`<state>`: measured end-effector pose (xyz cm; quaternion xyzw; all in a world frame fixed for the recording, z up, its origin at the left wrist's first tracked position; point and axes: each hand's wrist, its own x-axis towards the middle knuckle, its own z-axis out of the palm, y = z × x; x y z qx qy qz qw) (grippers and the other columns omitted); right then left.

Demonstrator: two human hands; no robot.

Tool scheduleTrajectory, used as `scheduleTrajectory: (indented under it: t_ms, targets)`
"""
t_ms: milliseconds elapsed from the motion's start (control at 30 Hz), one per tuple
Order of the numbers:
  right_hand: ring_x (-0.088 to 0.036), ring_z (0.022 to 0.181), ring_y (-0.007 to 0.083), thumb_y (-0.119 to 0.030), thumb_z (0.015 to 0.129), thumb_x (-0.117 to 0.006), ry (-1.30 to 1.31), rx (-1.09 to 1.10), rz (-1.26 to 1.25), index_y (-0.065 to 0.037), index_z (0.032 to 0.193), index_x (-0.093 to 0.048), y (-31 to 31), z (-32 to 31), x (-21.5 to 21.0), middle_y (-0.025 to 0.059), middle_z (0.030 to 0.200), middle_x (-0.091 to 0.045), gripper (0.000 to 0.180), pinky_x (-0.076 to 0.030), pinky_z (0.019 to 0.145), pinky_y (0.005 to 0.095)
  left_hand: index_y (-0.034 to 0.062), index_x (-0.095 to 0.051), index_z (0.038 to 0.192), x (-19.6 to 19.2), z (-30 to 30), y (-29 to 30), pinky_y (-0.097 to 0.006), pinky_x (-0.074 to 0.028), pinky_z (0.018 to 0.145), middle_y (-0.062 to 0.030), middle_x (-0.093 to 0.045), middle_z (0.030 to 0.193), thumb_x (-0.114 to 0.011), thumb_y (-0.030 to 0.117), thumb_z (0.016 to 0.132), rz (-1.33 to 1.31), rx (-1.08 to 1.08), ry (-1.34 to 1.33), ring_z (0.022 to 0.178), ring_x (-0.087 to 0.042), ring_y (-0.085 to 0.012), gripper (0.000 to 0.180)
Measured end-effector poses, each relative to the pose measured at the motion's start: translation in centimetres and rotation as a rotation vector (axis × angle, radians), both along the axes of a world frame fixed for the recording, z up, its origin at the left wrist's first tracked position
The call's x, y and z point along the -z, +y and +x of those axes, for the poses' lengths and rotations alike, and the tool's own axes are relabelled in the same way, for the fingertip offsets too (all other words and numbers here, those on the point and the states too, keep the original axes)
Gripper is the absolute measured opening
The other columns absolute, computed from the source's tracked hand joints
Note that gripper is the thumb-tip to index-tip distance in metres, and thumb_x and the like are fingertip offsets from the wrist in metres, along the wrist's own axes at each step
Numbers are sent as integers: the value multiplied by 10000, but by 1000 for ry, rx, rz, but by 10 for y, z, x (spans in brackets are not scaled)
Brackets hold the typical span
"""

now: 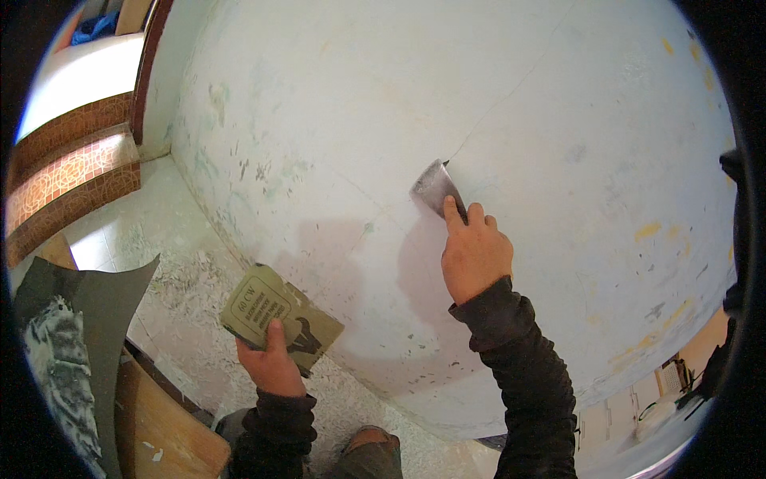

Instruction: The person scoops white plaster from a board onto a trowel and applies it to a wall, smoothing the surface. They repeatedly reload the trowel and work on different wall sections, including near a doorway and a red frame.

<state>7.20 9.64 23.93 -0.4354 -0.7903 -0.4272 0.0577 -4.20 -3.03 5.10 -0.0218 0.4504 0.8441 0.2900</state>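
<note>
Scraper [433,185] in the head view: its blade points up and to the left from the right hand [479,259], against or very near the pale wall [574,263]. The right fingers are curled round its handle, mostly hidden, with the index finger stretched toward the blade. The tool's long axis slants from lower right to upper left, while a thin crack [511,94] climbs the other way, up and to the right; the blade's upper corner sits just beside the crack's lower end. The right hand is much the nearer to it. Lower and well to the left, the left hand [273,369] grips sandpaper [259,297], thumb on the printed face; its other fingers are hidden. Flakes litter the floor [108,247] near a grey sheet [120,307] smeared with white paste [56,351].
</note>
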Motion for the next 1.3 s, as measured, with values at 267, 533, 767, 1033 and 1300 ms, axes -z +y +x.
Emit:
scheduleTrajectory:
  t_ms: [267, 533, 767, 1033, 1300]
  targets:
    - [-571, 841, 247, -134, 801, -566, -56, 53, 28, -59, 1267, -506, -4, 7, -3, 102, 1000, -532, 476, -498, 658, 357, -33, -430, 1227, 5, 0, 0, -309, -507, 813, -136, -585, 1099, -569, 45, 892, 50, 0, -22, 936, -602, -207, 371]
    - [-570, 768, 238, -82, 805, -619, 60, -125, 45, -99, 1228, -567, -3, 36, -4, 80, 875, -525, 427, -497, 596, 342, -40, -435, 1222, 7, 2, 0, -312, -499, 815, -137, -579, 1110, -571, 41, 889, 100, -16, -74, 935, -597, -211, 369]
    - [-559, 733, 229, -68, 804, -636, 52, -352, 105, -107, 1223, -578, 40, 48, 1, 73, 841, -516, 425, -490, 570, 338, -35, -429, 1230, 5, 2, 1, -317, -505, 823, -144, -573, 1121, -565, 24, 884, 46, -1, -6, 957, -592, -211, 377]
    - [-548, 809, 253, -19, 768, -581, 43, -271, 73, -109, 1300, -503, 50, 51, 8, 112, 937, -478, 545, -499, 619, 347, -38, -437, 1219, 7, 6, 8, -318, -503, 830, -140, -580, 1107, -563, 30, 888, 7, 14, -25, 959, -596, -221, 360]
    - [-538, 760, 262, 1, 788, -584, 49, -116, 70, -120, 1279, -533, 32, 48, 9, 119, 906, -448, 508, -504, 578, 351, -44, -441, 1218, 14, 1, 9, -312, -497, 830, -140, -582, 1104, -573, 49, 886, -2, 24, 10, 962, -594, -213, 370]
